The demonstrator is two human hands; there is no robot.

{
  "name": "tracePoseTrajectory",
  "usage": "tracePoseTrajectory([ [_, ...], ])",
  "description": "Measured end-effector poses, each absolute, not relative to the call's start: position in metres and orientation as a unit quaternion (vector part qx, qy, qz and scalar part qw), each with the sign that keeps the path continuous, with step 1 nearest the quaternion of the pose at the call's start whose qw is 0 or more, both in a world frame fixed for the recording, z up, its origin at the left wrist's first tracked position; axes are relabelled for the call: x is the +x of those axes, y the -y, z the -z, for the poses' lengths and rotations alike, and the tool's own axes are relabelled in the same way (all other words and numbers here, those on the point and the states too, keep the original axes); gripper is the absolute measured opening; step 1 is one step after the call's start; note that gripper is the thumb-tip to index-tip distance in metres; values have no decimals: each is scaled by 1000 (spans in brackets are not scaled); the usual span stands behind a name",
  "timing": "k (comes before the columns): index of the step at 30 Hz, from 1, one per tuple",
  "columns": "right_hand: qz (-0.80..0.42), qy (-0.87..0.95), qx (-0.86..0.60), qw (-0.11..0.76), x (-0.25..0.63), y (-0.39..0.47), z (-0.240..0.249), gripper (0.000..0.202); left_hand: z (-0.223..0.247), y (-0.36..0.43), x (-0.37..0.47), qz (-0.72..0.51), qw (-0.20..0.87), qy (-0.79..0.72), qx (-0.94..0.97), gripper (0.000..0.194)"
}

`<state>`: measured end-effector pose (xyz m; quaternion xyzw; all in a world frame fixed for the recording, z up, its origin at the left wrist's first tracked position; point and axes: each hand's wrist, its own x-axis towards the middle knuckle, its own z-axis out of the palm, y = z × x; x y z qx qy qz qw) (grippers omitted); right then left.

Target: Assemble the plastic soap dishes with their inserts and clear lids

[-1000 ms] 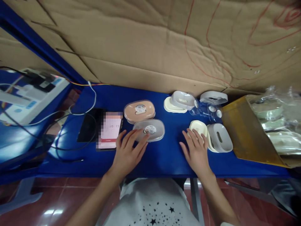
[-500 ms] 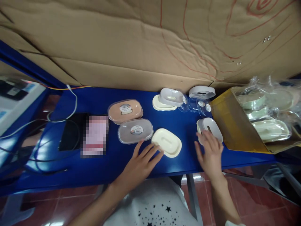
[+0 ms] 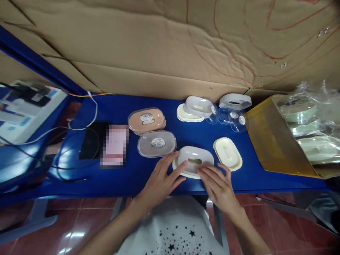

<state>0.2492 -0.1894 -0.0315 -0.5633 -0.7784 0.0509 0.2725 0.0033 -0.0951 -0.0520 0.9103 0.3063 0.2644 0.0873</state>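
Observation:
A glossy grey oval cover (image 3: 198, 154) with a slot in its middle sits over a cream oval base (image 3: 190, 175), whose rim shows at the front and left. My left hand (image 3: 162, 173) is open, fingers spread, with fingertips at the cover's left side. The fingers of my right hand (image 3: 217, 182) lie close together on the cover's front right edge; the thumb side is partly hidden. Just right of that hand is another cream oval base (image 3: 227, 153), uncovered. To the left lie a grey oval piece (image 3: 148, 143) and a peach oval piece (image 3: 147, 122), both in clear labelled shells.
Farther back are another grey cover (image 3: 199, 106) tilted on a cream base, a grey cover (image 3: 235, 102) and clear lids (image 3: 237, 122). A cardboard box (image 3: 268, 141) with wrapped green pieces stands right. A phone (image 3: 114, 145), cables and a power strip (image 3: 26, 113) are left.
My right hand has brought the grey cover leftward from the right-hand cream base onto the base by my left hand. The right-hand base is now bare.

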Motion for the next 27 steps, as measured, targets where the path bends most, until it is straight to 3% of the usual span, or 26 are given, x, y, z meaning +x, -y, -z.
tracePoseTrajectory([
  [10, -9, 815, -526, 241, 230, 199, 54, 38, 55, 90, -14, -220, 77, -263, 936, 33],
  [16, -32, 816, -528, 233, 252, 195, 48, 50, 49, 93, -17, -214, 57, -258, 940, 31],
  [21, 22, 743, -627, 232, 305, 115, 27, 55, 48, 103, -11, -220, 70, -286, 930, 25],
  [25, 23, 632, -752, 188, 316, 26, 26, 79, 47, 110, -2, -219, 80, -297, 926, 31],
  [27, 22, 610, -777, 156, 315, -4, 28, 81, 47, 112, -2, -229, 85, -310, 919, 28],
])
